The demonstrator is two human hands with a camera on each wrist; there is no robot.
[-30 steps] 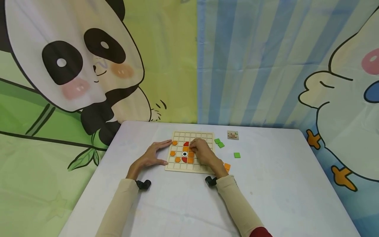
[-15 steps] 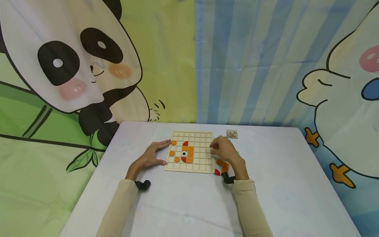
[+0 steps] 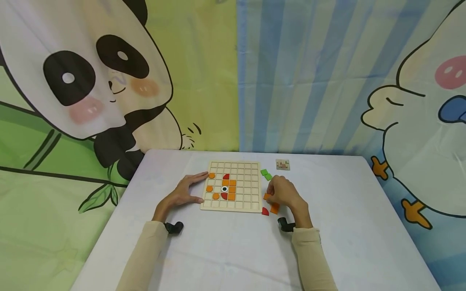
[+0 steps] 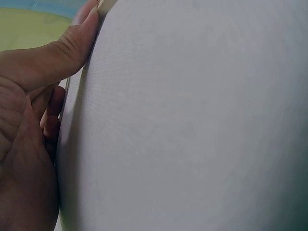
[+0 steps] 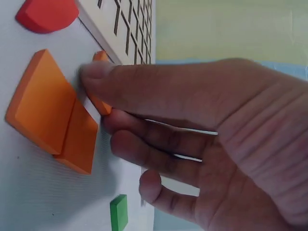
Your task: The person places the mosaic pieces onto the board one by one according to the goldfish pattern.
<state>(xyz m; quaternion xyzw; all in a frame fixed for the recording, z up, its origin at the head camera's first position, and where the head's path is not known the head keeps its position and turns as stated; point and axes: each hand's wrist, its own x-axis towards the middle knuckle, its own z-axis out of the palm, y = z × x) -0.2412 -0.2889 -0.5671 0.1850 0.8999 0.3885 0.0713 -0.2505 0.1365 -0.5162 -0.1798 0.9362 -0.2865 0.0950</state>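
A pale wooden grid board (image 3: 249, 190) lies on the table. Three orange discs (image 3: 209, 188) sit in its left columns; two red quarter-round tiles (image 3: 224, 196), a white tile with a black dot (image 3: 224, 189) and several orange square tiles (image 3: 231, 190) sit nearer its middle. Along the board's left edge rests my left hand (image 3: 181, 191), thumb and fingers spread, thumb at the near corner. Off the board's right side, my right hand (image 3: 285, 192) pinches a loose orange square tile (image 5: 102, 103) between thumb and fingers, close over the tabletop. Its far face is hidden by the thumb.
Beside the right hand lie two more orange square tiles (image 5: 45, 106) and a loose red quarter-round tile (image 3: 265, 211). Green tiles (image 3: 268, 177) lie off the board's right edge. A small patterned card (image 3: 282, 164) is at the back of the white table (image 3: 225, 250).
My right hand has moved from the middle of the board rightward off it, down to the loose orange tiles. An orange square tile now shows where its fingers were. The left hand stays put.
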